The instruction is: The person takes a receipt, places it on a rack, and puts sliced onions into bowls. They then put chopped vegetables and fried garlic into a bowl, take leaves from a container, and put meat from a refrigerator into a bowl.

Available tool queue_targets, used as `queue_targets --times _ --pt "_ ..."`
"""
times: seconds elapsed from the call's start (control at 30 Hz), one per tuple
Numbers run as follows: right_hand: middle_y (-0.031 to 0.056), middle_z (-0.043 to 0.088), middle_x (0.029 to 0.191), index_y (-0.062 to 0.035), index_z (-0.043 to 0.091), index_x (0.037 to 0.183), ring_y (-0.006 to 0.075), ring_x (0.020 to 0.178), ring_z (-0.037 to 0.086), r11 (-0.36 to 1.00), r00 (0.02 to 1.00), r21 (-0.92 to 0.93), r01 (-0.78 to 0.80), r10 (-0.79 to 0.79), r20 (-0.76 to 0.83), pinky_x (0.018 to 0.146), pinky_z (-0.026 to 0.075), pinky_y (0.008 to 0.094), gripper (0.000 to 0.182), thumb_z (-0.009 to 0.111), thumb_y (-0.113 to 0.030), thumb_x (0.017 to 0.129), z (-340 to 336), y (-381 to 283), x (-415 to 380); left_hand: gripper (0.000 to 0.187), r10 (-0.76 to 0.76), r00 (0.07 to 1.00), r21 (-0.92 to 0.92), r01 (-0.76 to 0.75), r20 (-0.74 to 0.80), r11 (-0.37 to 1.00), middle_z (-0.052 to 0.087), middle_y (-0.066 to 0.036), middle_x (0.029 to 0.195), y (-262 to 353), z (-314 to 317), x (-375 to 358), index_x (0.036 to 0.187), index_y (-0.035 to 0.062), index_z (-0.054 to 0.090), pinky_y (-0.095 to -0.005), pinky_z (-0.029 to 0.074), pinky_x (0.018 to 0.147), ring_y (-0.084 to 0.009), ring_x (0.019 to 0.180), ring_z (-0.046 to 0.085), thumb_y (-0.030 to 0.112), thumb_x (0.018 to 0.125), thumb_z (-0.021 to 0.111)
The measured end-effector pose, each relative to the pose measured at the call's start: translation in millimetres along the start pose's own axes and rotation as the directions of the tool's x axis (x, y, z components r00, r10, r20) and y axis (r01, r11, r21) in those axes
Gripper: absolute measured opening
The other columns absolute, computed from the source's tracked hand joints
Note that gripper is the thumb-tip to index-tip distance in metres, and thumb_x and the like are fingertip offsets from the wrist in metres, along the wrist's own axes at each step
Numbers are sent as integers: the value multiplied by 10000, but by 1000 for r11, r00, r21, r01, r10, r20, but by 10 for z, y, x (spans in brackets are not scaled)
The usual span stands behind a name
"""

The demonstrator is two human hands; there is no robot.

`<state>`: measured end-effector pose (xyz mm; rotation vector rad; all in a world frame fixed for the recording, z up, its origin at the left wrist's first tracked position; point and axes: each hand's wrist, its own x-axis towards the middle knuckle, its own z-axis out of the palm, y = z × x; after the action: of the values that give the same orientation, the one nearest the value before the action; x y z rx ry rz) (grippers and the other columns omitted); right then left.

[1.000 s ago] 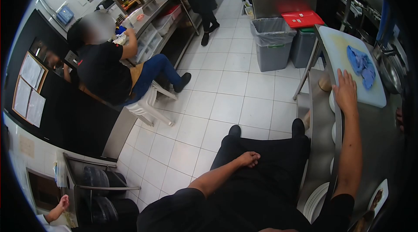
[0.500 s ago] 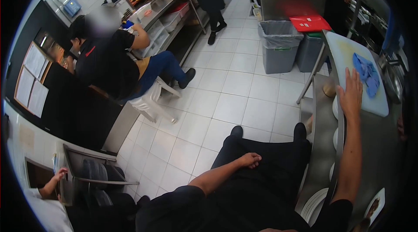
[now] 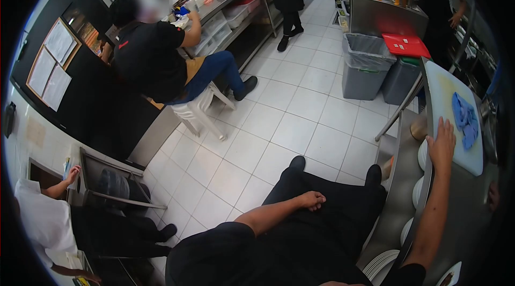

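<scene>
My left hand (image 3: 312, 200) rests on my lap over the dark trousers (image 3: 338, 216), its fingers curled in and nothing visible in them. On the right, my right hand (image 3: 442, 144) lies with fingers stretched out on the near edge of a white cutting board (image 3: 469, 152). A crumpled blue cloth (image 3: 465, 119) is on the board, just beyond those fingers. The board sits on a steel counter (image 3: 456, 211), and my right forearm lies along the counter's edge. White plates (image 3: 383, 264) are stacked on the shelf below.
A person in black (image 3: 150, 55) sits on a white plastic stool (image 3: 201, 111) to the left. Grey bins (image 3: 362, 77), one under a red lid (image 3: 406, 44), stand ahead. Another person in a white shirt (image 3: 45, 208) is at lower left. Two more people stand farther back.
The view has shifted, so the room sits farther right and lower. My right hand has slid slightly back along the board's edge. The white-shirted person has come further into view; my left hand stays put.
</scene>
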<state>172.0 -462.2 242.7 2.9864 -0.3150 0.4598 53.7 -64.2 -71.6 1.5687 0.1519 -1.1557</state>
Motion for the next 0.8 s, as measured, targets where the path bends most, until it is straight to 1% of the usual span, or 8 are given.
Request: queue_targets --times 0.07,0.27,0.57,0.8 --pt "192 329 1490 -87 305 1467 343 1393 280 999 1000 -36 -14 13 -22 1127 230 480 763 687 -189 814 3 -17 -16 270 6 1000 -7 -6 3 1000 616 -1 766 -9 5 -1 1117 124 597 -271 510 536 -105 598 565 325 941 563" --pt "190 337 1486 -82 315 1461 345 1388 285 1000 1000 29 -10 10 12 1120 233 494 758 690 -186 811 -54 -29 -24 262 3 1000 9 -3 -3 1000 611 -2 763 48 13 -64 1099 122 605 -268 510 540 -107 605 565 323 936 561" --pt "198 339 1483 -77 305 1464 366 1380 291 998 1000 52 22 -21 -13 1114 242 485 780 695 -169 794 -28 21 -47 307 10 1000 40 -10 2 999 614 -3 770 39 4 -58 1125 111 598 -266 517 545 -104 595 570 349 932 567" --pt "200 335 1483 -75 308 1462 364 1381 290 998 1000 69 -3 1 25 1121 232 487 777 697 -179 797 -124 -41 -58 335 13 1000 69 -13 -3 998 617 -6 782 38 -2 -30 1140 100 591 -260 519 548 -105 598 573 364 936 570"
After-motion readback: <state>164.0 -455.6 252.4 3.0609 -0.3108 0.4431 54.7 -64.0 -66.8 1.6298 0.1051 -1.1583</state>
